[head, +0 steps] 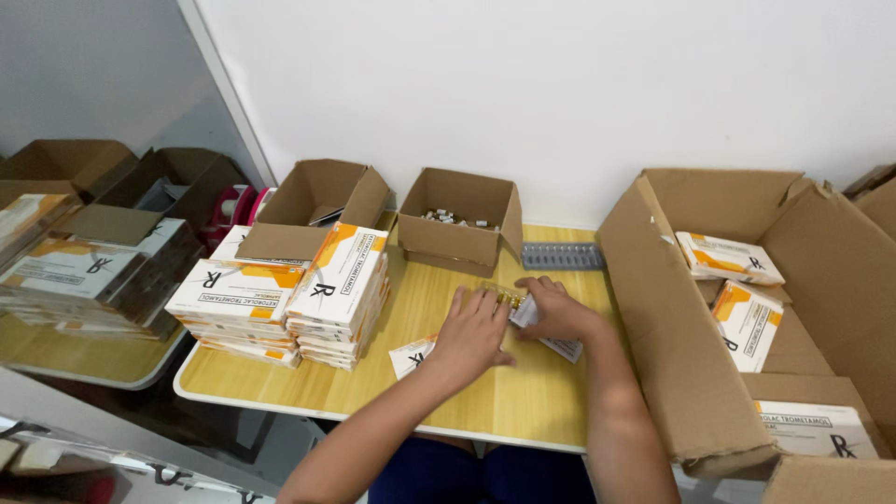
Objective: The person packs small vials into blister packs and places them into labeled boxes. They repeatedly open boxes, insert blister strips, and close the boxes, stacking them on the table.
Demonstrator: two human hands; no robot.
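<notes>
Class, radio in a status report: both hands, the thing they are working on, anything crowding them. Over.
Left hand flat over a strip of small vials. Right hand gripping a white box. Stacked white-and-orange boxes close left, big carton close right.

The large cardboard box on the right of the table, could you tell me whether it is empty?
No, the large cardboard box holds several white and orange cartons, lying loose against its back wall and floor.

white-orange cartons [338, 280], yellow wood-grain table [523, 397], brown boxes [459, 219]

bright, even, sharp; slight edge distortion
</notes>
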